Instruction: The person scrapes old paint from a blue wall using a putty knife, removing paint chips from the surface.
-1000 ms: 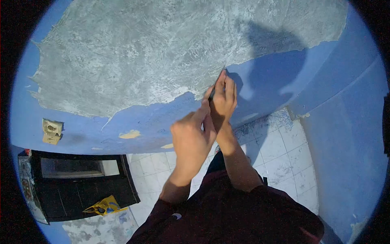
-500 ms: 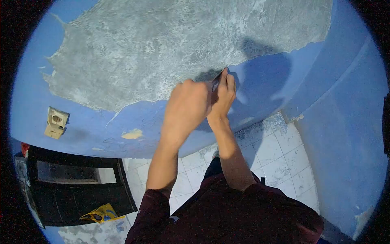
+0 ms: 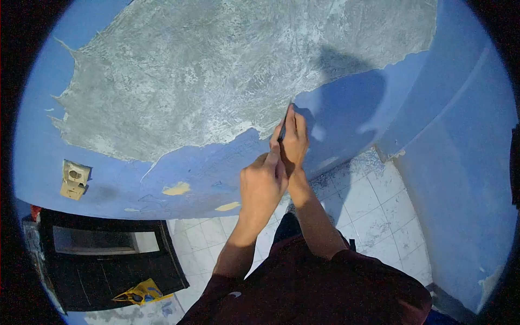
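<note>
My right hand (image 3: 296,142) is closed around a thin, dark scraper (image 3: 282,129), its fingers stretched along it. The scraper's tip meets the ragged edge between the blue paint (image 3: 338,111) and the bare grey plaster (image 3: 189,70) of the wall. Just below and to the left, my left hand (image 3: 262,181) is closed at the lower end of the scraper, fingertips reaching up toward my right hand. Both hands hide most of the tool, so its handle cannot be made out.
A damaged wall socket (image 3: 75,179) is on the left. Pale patches (image 3: 177,188) mark the lower paint. White floor tiles (image 3: 374,200) lie below. At lower left, a dark piece of furniture (image 3: 103,271) with a glass panel has a yellow packet (image 3: 143,292) by its edge.
My left hand has moved down and slightly right, from beside my right hand to below it. My right hand has shifted slightly down and left. More of the torn paint edge shows.
</note>
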The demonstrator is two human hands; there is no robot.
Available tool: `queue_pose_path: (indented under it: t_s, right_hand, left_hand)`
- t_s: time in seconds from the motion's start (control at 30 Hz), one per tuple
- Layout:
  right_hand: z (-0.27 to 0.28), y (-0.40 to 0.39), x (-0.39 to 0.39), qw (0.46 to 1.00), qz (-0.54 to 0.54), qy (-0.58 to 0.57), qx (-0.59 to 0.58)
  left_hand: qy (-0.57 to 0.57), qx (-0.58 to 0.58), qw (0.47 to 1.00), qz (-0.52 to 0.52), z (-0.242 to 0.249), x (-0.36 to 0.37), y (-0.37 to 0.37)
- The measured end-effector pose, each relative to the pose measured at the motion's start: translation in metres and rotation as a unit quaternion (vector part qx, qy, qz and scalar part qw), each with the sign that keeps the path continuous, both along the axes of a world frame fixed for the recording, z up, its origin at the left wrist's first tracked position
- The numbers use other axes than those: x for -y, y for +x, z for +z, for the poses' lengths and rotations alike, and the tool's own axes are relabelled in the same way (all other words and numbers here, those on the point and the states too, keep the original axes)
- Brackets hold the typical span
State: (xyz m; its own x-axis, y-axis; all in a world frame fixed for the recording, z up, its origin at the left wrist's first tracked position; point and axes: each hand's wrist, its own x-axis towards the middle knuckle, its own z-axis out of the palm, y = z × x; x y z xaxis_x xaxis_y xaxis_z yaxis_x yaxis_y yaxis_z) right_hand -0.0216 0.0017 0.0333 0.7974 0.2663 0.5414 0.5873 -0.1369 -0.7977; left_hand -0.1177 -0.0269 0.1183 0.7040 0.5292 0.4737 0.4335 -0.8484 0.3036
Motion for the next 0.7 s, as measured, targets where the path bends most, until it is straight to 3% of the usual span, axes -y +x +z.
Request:
queue_pose_path:
  t_s: [0.13, 0.2, 0.33, 0.43, 0.5, 0.53, 0.6, 0.63, 0.7]
  right_hand:
    - [-0.008, 0.006, -0.003, 0.999, -0.005, -0.023, 0.024]
    - [-0.013, 0.010, -0.005, 0.992, -0.041, -0.025, 0.114]
    - [0.003, 0.006, -0.003, 1.000, -0.003, -0.019, 0.022]
    - [-0.002, 0.010, -0.002, 0.998, -0.006, -0.029, 0.050]
    - [-0.008, 0.014, -0.007, 0.996, -0.023, -0.031, 0.081]
    - [-0.011, 0.018, -0.011, 0.992, -0.053, -0.006, 0.113]
    - [-0.010, 0.020, -0.010, 0.986, -0.080, 0.008, 0.143]
    - [-0.003, 0.015, -0.008, 0.990, -0.082, 0.012, 0.113]
    - [0.004, 0.012, -0.013, 0.994, -0.073, 0.057, 0.061]
  left_hand:
    - [-0.011, 0.026, 1.000, 0.012, -0.013, 0.002, 0.004]
    - [-0.040, 0.031, 0.999, 0.012, -0.018, 0.001, 0.004]
    - [-0.032, -0.064, 0.997, 0.007, 0.024, 0.001, 0.012]
    - [-0.021, -0.065, 0.998, 0.010, 0.018, 0.001, 0.015]
    - [-0.011, 0.075, 0.996, 0.036, -0.009, 0.007, 0.018]
    - [-0.006, 0.076, 0.997, 0.028, -0.006, 0.002, 0.022]
    - [-0.057, 0.001, 0.997, 0.048, 0.015, 0.002, 0.019]
    - [-0.052, -0.062, 0.996, 0.048, 0.033, 0.000, 0.021]
    - [-0.043, -0.076, 0.996, 0.026, 0.044, -0.013, 0.019]
